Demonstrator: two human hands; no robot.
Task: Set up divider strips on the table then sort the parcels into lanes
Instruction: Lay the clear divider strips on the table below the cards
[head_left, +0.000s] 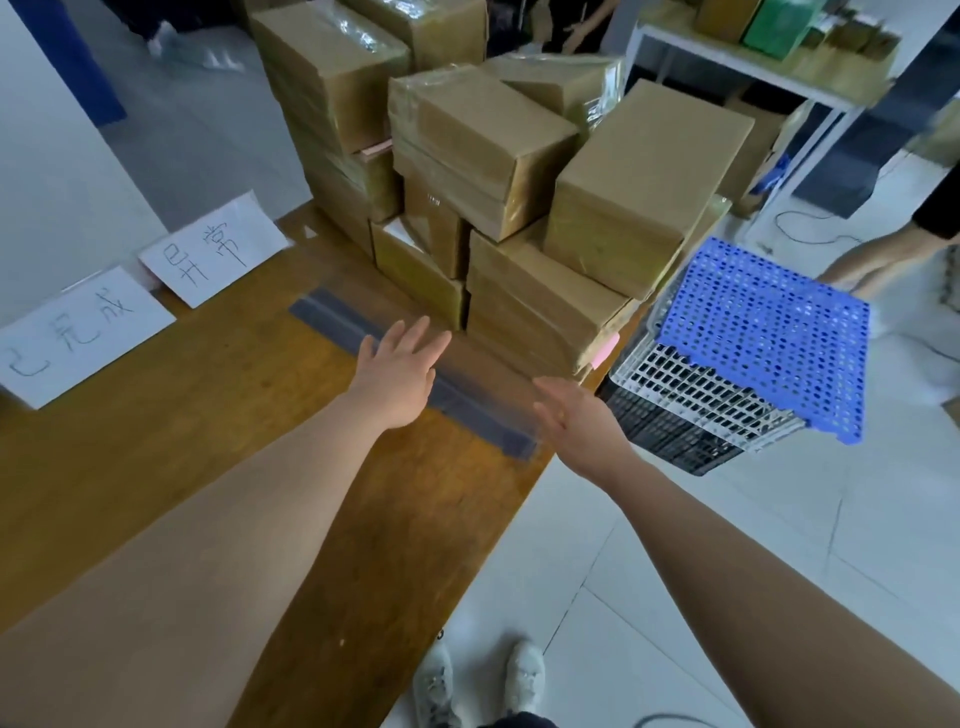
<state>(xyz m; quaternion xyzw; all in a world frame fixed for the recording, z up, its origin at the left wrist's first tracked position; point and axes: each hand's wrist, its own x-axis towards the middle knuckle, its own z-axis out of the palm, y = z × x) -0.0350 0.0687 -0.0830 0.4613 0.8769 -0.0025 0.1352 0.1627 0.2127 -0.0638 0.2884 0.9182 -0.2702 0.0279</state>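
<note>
A grey strip (332, 321) lies flat on the bench (218, 441), running aslant from mid-bench toward the right edge, with a clear flap along its far side; its near end stops just short of that edge. The left hand (400, 374) is spread wide over the strip's middle, fingers straight and pointing at the parcels (519, 156), gripping nothing; whether the palm touches the strip I cannot tell. The right hand (582, 421) is also open, fingers straight and together, palm turned inward, at the bench's right edge just beside the strip's near end; it holds nothing.

The parcels, brown boxes wrapped in tape, stand stacked several high at the far end of the bench, the nearest ones just beyond the strip. Two paper signs (213, 249) with handwritten characters lie along the left edge.

Off the right edge a white crate (691, 384) sits on a black crate (670, 436); a blue perforated panel (763, 338) rests over them, and another person's hand (872, 270) is at its far corner. White shoes (524, 675) stand on the tiled floor below.
</note>
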